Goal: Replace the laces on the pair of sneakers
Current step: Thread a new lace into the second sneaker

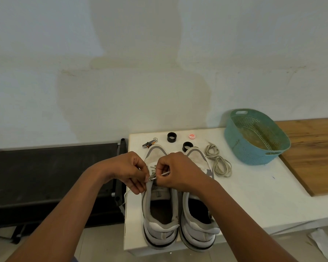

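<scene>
Nearest, under both wrists, two grey-and-white sneakers stand side by side on a white table [254, 195], heels toward the person. The left hand [130, 172] and right hand [175, 171] meet over the left sneaker [160, 214], each with fingers curled, pinching the pale lace [155, 174] at its eyelets. The right sneaker [198, 220] lies beneath the right forearm. Just right of the hands lie coiled laces [219, 160]. Beyond the hands sit two black rings, and far right a teal basket [235, 146]
</scene>
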`<state>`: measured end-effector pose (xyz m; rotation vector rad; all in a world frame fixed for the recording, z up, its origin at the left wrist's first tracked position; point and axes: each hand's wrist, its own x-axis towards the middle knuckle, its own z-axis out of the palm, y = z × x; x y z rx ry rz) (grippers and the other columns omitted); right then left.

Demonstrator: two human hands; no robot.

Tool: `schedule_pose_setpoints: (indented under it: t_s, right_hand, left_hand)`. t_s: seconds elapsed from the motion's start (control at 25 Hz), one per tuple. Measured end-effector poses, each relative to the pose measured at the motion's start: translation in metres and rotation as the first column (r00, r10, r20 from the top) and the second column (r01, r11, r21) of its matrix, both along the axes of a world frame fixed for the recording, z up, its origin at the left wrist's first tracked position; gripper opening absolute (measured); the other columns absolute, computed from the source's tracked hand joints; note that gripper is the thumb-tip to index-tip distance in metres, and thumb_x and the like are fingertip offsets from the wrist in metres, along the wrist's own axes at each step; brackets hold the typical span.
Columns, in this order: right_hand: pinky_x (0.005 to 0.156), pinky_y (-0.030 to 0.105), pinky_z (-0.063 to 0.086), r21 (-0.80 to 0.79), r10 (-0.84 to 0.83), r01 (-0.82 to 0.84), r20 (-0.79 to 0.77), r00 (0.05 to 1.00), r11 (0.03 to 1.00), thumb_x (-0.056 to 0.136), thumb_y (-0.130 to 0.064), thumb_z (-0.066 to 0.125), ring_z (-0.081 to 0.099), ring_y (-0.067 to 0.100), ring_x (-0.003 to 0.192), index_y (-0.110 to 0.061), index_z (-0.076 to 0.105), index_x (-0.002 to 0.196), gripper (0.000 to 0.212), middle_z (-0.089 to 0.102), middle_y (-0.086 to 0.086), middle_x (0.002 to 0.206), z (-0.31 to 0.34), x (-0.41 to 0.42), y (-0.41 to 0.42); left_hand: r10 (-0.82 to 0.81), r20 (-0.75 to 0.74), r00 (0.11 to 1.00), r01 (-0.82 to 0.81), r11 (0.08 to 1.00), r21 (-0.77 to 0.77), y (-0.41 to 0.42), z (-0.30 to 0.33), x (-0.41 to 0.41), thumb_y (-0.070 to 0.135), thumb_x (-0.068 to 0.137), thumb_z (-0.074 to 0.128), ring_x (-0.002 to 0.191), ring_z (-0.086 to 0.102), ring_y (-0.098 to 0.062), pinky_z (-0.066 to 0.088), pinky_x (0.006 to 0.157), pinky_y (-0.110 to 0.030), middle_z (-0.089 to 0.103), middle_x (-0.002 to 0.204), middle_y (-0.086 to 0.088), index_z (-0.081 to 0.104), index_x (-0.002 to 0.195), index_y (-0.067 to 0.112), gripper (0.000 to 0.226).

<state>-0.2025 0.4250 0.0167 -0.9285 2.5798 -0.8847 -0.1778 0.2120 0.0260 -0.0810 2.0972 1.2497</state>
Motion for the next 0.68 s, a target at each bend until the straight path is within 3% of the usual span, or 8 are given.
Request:
schedule_pose_setpoints:
  t_s: [0.44,0.68]
  right_hand:
    - [0.07,0.027,0.053,0.055,-0.007,0.008,-0.022,1.0,0.998,0.083,-0.032,0.075,0.065,0.009,0.079,-0.026,0.074,0.085,0.007,0.07,-0.009,0.085,-0.0038,0.0011,-0.0033]
    - [0.07,0.026,0.052,0.041,0.001,0.0,-0.017,1.0,0.999,0.088,-0.031,0.071,0.065,0.01,0.079,-0.022,0.074,0.088,0.009,0.07,-0.008,0.088,-0.0063,0.0009,-0.0047]
  left_hand:
    - [0.024,0.019,1.0,-0.024,1.0,-0.006,0.0017,0.0025,0.001,0.002,0.095,0.067,0.09,0.077,-0.036,0.064,0.084,-0.044,0.077,0.096,-0.023,0.072,0.109,0.001,0.015]
    - [0.0,0.009,1.0,0.0,1.0,-0.016,0.0011,0.0024,0.001,-0.005,0.093,0.064,0.091,0.077,-0.034,0.064,0.083,-0.041,0.078,0.097,-0.021,0.073,0.11,0.001,0.02]
